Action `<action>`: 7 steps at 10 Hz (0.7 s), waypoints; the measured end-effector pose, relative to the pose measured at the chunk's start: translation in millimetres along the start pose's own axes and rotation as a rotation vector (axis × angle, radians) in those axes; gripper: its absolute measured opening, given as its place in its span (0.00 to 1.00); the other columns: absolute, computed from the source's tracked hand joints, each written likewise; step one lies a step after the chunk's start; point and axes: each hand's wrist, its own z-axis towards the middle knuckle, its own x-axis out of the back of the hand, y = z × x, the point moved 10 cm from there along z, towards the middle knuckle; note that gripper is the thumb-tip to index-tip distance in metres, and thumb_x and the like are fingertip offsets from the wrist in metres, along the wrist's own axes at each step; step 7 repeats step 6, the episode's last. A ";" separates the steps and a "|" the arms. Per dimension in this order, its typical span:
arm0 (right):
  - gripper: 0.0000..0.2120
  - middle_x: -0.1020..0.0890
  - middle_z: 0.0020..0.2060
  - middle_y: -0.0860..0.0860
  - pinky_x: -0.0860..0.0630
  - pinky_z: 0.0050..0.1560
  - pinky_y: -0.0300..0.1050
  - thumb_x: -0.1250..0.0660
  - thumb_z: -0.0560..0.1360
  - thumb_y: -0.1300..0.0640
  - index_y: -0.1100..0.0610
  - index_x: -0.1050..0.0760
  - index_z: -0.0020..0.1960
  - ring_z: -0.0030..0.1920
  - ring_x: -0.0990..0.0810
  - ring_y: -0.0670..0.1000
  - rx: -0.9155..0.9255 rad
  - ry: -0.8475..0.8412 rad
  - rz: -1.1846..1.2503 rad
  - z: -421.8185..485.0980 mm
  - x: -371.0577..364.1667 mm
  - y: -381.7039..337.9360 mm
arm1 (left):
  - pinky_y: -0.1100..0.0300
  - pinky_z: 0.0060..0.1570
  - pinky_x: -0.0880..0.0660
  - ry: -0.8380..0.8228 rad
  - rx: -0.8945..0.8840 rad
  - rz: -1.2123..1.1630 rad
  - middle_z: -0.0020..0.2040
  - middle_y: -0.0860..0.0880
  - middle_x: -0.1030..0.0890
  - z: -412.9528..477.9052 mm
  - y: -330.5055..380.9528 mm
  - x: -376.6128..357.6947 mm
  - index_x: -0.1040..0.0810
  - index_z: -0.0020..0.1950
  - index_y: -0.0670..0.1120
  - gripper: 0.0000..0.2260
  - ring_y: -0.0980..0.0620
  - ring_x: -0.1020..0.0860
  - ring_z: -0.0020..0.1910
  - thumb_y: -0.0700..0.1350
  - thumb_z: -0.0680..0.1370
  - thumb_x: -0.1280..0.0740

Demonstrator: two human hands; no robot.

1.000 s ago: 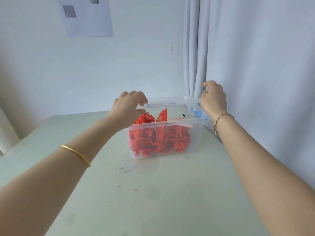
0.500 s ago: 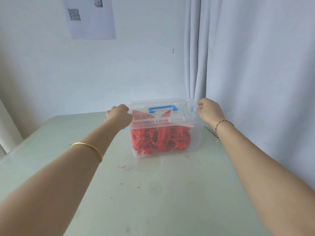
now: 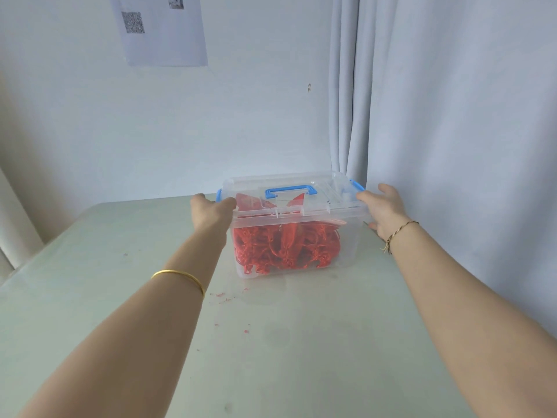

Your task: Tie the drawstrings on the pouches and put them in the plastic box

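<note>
Closing step, probably: red drawstring pouches (image 3: 286, 248) in the lidded clear plastic box (image 3: 349, 251), left hand (image 3: 211, 211) clasping one end, right hand (image 3: 381, 209) loose on the other. Snap blue latches (image 3: 357, 186) next.

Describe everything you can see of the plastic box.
The box is clear plastic, upright on the table near the curtain. Its clear lid is on, with a blue handle lying flat and blue side clips. Red pouches lie inside. The left hand grips its left end; the right hand touches the right.
</note>
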 end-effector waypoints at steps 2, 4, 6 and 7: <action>0.33 0.24 0.60 0.52 0.30 0.41 0.40 0.38 0.72 0.62 0.54 0.45 0.74 0.43 0.27 0.49 0.119 0.000 -0.060 0.6 -2.9 -12.7 | 0.62 0.32 0.38 -0.030 -0.017 -0.017 0.34 0.54 0.36 1.3 0.8 -3.8 0.38 0.40 0.49 0.12 0.48 0.34 0.45 0.35 0.74 0.37; 0.32 0.24 0.50 0.50 0.37 0.30 0.37 0.40 0.72 0.64 0.55 0.44 0.75 0.31 0.33 0.45 0.156 0.011 -0.095 4.2 -2.1 -16.3 | 0.57 0.49 0.33 -0.012 -0.049 0.057 0.60 0.47 0.27 -0.4 4.1 -3.0 0.42 0.74 0.42 0.27 0.46 0.29 0.54 0.36 0.76 0.39; 0.29 0.28 0.49 0.48 0.31 0.47 0.40 0.42 0.77 0.58 0.56 0.47 0.75 0.45 0.29 0.47 0.252 0.006 -0.093 -4.0 3.4 -33.9 | 0.60 0.55 0.38 -0.051 -0.096 -0.019 0.73 0.47 0.37 -7.4 14.1 4.4 0.44 0.75 0.48 0.29 0.48 0.34 0.68 0.43 0.77 0.36; 0.29 0.28 0.49 0.48 0.31 0.47 0.40 0.42 0.77 0.58 0.56 0.47 0.75 0.45 0.29 0.47 0.252 0.006 -0.093 -4.0 3.4 -33.9 | 0.60 0.55 0.38 -0.051 -0.096 -0.019 0.73 0.47 0.37 -7.4 14.1 4.4 0.44 0.75 0.48 0.29 0.48 0.34 0.68 0.43 0.77 0.36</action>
